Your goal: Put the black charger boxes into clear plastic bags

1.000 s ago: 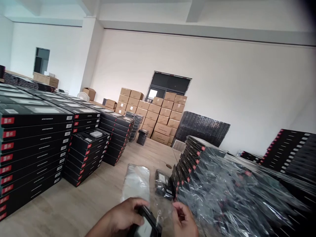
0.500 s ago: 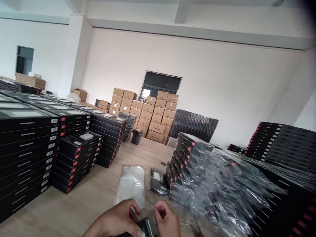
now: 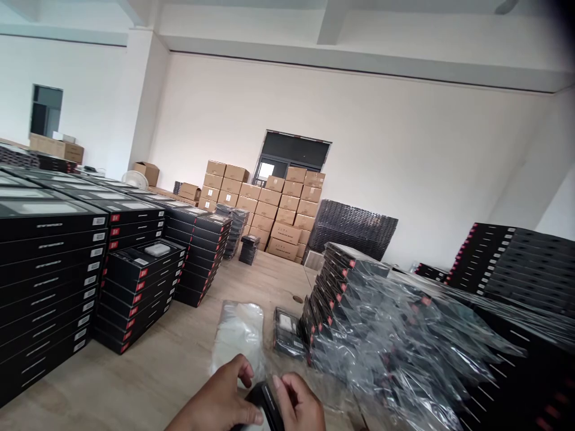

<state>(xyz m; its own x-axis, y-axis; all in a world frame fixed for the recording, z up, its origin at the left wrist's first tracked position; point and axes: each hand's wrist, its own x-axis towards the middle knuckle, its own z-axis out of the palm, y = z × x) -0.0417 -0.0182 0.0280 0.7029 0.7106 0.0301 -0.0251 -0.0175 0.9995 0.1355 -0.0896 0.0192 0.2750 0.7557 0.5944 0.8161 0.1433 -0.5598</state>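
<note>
A small black box [image 3: 266, 404] with a pale panel on its face shows at the bottom edge of the view, partly cut off. My left hand [image 3: 222, 398] grips its left side, thumb pressed on the face and forefinger bent above. On the other side, my right hand [image 3: 300, 404] closes its fingers against the box's right edge; whether film lies between them I cannot make out. Just beyond my hands lies a pile of clear plastic bags [image 3: 239, 329]. To its right rests a bagged black box [image 3: 288, 330].
Bagged black boxes [image 3: 330, 299] lean in a stack on the right, loose film spilling toward me. Tall stacks of black boxes [image 3: 49, 287] fill the left of the wooden table [image 3: 179, 353]. Brown cartons [image 3: 265, 206] are piled by the far wall.
My right hand has moved left and now touches the black box, where a gap showed before. The box has shifted up a little, showing more of itself.
</note>
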